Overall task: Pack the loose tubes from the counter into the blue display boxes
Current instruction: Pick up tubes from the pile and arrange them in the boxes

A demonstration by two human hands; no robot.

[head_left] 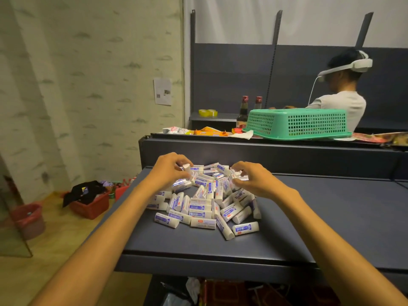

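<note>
Both hands, left hand [169,171] and right hand [254,177], each pinch one tube from the roughly forty-tube pile [205,204] mid-frame on the table [320,217].

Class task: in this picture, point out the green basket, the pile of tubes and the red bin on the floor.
green basket [295,123]: head view, on its mesh side wall.
pile of tubes [203,208]: head view, on a tube near the pile's middle.
red bin [29,219]: head view, on its front wall.
</note>
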